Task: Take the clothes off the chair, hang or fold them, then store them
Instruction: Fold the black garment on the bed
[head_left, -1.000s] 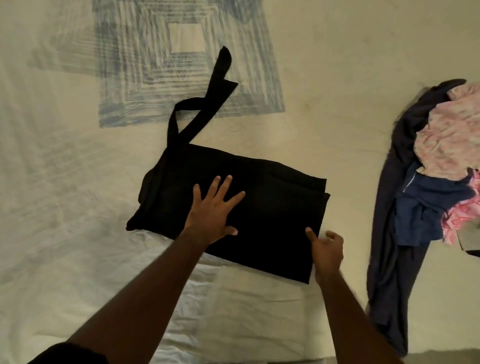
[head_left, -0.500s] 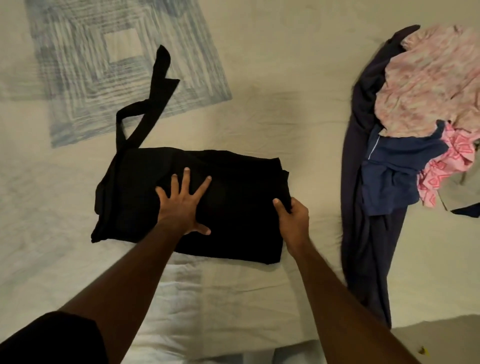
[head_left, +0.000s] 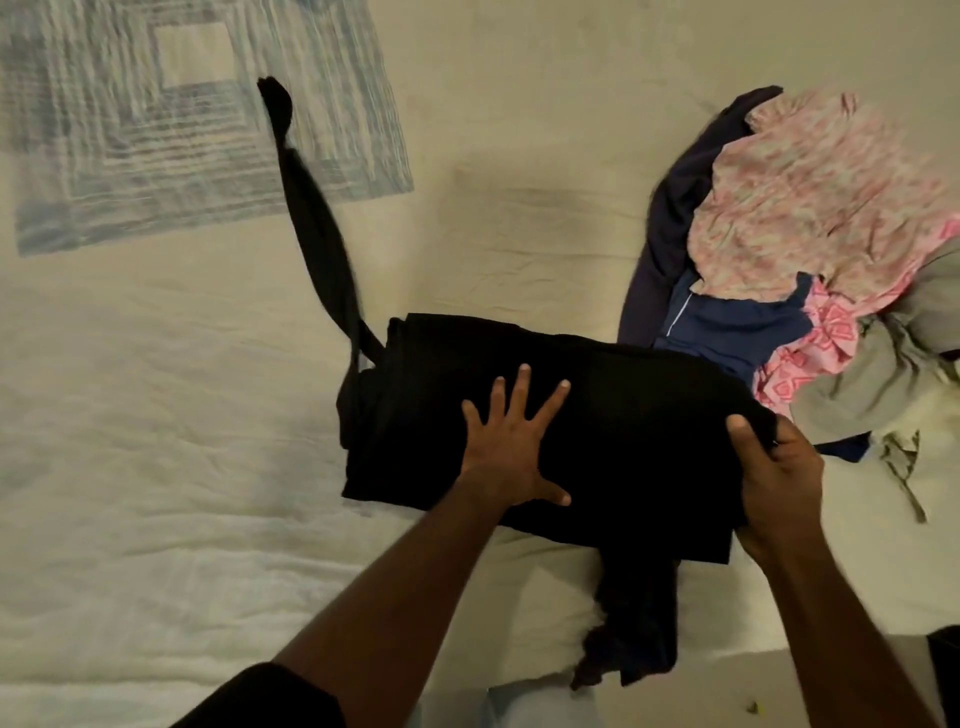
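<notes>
A folded black garment lies on the cream bedsheet, with a long black strap trailing up and left from it. My left hand presses flat on the garment's middle, fingers spread. My right hand grips the garment's right edge, thumb on top and fingers curled under, lifting that edge. A loose black end hangs down off the bed's near edge.
A pile of unfolded clothes sits at the right: a pink floral piece, a navy garment, a bright pink patterned cloth, a grey piece and a dark purple one. A blue square print marks the sheet at upper left.
The view has swung. My right hand now grips and lifts the garment's right edge. The strap has straightened out. The black garment now touches the clothes pile. The left hand stays pressed flat.
</notes>
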